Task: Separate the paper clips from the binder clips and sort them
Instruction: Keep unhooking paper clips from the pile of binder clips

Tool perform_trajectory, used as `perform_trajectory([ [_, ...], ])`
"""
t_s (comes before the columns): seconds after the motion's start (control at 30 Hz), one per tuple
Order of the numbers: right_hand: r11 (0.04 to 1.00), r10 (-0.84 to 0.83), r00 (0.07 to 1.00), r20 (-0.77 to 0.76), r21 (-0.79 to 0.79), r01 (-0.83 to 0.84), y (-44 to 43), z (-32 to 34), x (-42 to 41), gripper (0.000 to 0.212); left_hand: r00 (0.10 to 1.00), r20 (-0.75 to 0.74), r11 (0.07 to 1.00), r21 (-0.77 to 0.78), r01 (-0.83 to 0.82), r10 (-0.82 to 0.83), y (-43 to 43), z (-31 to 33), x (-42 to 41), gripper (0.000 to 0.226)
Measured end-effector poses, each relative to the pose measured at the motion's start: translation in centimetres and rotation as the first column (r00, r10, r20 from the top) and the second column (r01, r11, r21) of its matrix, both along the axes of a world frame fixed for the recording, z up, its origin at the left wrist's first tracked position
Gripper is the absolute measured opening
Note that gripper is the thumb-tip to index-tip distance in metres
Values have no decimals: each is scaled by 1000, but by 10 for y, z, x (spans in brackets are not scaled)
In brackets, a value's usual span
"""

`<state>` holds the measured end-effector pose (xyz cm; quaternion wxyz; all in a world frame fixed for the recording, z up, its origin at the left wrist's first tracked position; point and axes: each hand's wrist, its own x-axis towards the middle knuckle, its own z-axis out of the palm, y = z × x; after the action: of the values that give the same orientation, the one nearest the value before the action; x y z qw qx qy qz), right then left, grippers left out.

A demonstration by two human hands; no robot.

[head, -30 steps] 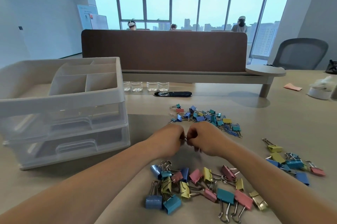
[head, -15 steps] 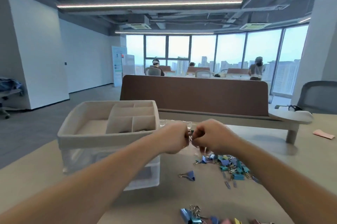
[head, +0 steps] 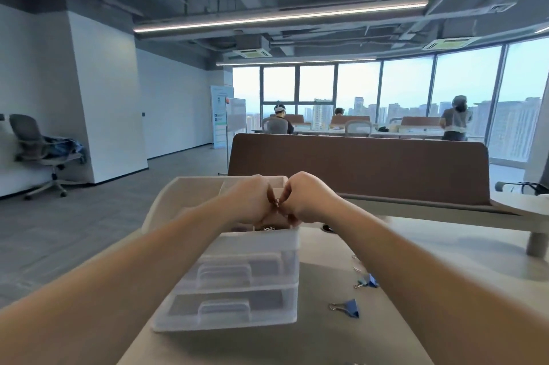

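My left hand (head: 252,201) and my right hand (head: 306,201) are held knuckle to knuckle above the top tray of a white plastic drawer organiser (head: 261,241). Their fingertips pinch a small silver metal clip (head: 277,202) between them. A few dark metal clips (head: 267,228) lie in a tray compartment just below the hands. On the table to the right lie two blue binder clips, the nearer one (head: 350,308) and a farther one (head: 370,281). The clip piles are out of view.
The organiser has two closed translucent drawers (head: 234,305) facing me. A brown desk divider (head: 356,165) stands behind it, with a grey shelf (head: 445,213) along its base. An office chair (head: 38,150) stands far left; people sit near the windows.
The view has swung up and left, so the clip piles have dropped out of sight. Both hands, still pinched together, have travelled from over the table to above the organiser's top tray.
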<state>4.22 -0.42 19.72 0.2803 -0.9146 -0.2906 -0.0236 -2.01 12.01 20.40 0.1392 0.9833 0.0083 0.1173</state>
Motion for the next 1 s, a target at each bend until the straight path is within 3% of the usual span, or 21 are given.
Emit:
perform_trajectory([
  [0.13,1000,5,999,40,-22,-4,10,-7,3,17,997,-72,997,-73,-23,18,9,-10,5,26],
  [0.6,999,16,992,127,-48,-10,-4,-8,-1,15,995,103,996,-87,15,-6,9,-13,1,21],
  [0.7,998,-27,985,168,-51,36,-23,-9,-7,11,980,199,986,-156,55,-23,-7,-15,-8,17],
  [0.8,998,-61,992,113,-10,62,-52,-14,-11,8,965,255,978,-174,116,-69,-30,-22,-14,13],
  [1.0,984,-132,989,62,-110,138,-114,-43,-16,9,962,167,940,-231,249,-214,-80,-52,-12,16],
])
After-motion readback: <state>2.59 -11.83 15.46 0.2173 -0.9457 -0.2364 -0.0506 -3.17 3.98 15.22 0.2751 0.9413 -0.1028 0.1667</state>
